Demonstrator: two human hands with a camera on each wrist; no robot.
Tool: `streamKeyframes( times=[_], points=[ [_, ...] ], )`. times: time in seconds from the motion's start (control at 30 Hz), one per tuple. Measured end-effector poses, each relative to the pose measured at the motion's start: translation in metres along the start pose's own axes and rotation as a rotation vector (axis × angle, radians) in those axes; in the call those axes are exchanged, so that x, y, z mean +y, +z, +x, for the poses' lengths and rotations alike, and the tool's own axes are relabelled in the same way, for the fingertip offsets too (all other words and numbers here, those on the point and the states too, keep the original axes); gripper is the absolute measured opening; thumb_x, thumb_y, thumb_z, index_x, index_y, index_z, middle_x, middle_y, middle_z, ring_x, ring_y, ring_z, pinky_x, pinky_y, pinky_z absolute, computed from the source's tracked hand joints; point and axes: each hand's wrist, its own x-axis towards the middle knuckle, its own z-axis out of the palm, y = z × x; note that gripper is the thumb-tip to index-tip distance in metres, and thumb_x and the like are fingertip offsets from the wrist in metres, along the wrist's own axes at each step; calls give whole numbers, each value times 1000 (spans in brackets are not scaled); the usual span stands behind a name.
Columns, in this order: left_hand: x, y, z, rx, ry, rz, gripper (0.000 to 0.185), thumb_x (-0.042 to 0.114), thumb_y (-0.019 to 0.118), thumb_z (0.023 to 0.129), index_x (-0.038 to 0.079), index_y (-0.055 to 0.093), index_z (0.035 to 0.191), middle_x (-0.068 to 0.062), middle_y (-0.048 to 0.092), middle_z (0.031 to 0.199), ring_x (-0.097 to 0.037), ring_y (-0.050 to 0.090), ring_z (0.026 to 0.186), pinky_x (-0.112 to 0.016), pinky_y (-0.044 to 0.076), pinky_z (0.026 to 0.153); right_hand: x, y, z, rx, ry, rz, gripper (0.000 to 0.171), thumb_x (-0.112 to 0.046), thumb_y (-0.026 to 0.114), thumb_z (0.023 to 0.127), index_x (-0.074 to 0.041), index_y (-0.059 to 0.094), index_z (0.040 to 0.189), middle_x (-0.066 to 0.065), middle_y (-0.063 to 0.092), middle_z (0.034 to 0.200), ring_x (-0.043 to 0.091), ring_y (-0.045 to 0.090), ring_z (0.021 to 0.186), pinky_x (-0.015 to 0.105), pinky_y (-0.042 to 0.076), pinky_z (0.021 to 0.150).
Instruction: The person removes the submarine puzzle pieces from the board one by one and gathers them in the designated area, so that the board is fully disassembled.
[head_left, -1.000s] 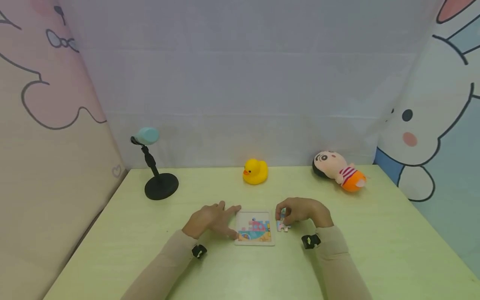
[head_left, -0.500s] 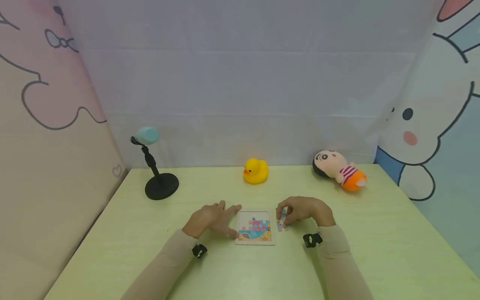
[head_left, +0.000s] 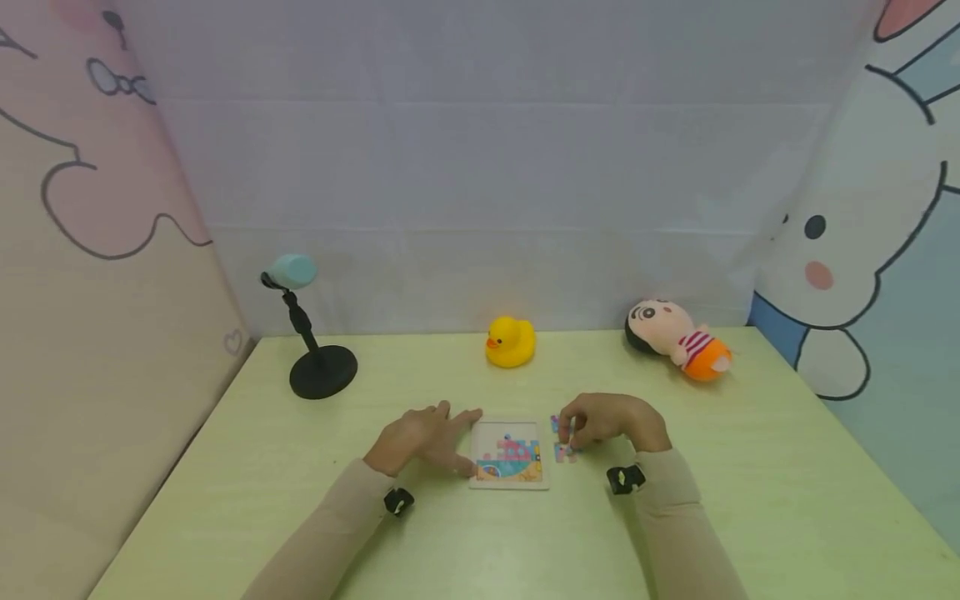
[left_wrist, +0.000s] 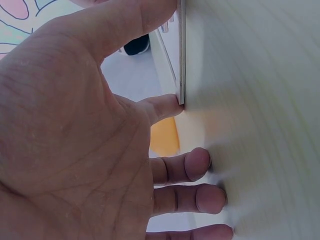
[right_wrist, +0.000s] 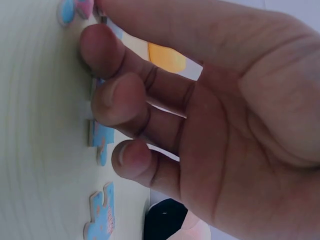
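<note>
A square picture-puzzle tray [head_left: 510, 489] with a pale rim lies on the table, part-filled with pink, blue and sandy pieces. My left hand [head_left: 420, 442] spreads thumb and index finger against its left side; in the left wrist view the index fingertip [left_wrist: 172, 102] touches the tray edge. Just right of the tray, my right hand [head_left: 600, 419] reaches down with bent fingers, pinching a puzzle piece [right_wrist: 84, 7] between thumb and index finger, mostly hidden. Other loose pieces lie under and beside it, including a blue piece [right_wrist: 102, 215] and a purplish one [head_left: 555, 423].
A yellow rubber duck [head_left: 511, 342] sits behind the tray. At the back right lies a plush doll [head_left: 678, 340] in orange shorts. A black round-based stand [head_left: 323, 372] with a pale blue head is at the back left, and a pale wall closes off the table.
My right fingers have shifted slightly to the right among the loose pieces, uncovering a purplish one at their left. The left hand and the tray stay in place.
</note>
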Motion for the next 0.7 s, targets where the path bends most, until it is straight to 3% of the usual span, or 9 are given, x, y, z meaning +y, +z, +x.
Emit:
streamKeyframes(
  times=[0.23, 0.47, 0.7],
  points=[
    [1, -2, 0, 2, 5, 6, 88, 65, 69, 82, 32, 35, 156, -16, 47, 135, -28, 54, 106, -48, 51, 83, 0, -1, -1, 1, -8, 31, 11, -1, 69, 89, -10, 70, 95, 2, 63, 83, 12, 50, 71, 26, 40, 64],
    [1, -2, -2, 3, 10, 7, 88, 65, 69, 82, 31, 35, 156, -16, 48, 134, -27, 54, 104, -47, 51, 81, -2, 0, 4, -16, -106, 66, 7, -1, 67, 91, -5, 69, 97, 2, 63, 77, 10, 47, 66, 23, 35, 60],
    [-1, -2, -2, -6, 11, 1, 88, 65, 68, 83, 32, 34, 156, -17, 46, 136, -28, 54, 107, -47, 51, 83, -10, 3, 12, -42, -154, 98, 11, 4, 64, 92, -4, 68, 98, 12, 69, 74, 17, 59, 65, 25, 41, 61]
  ],
)
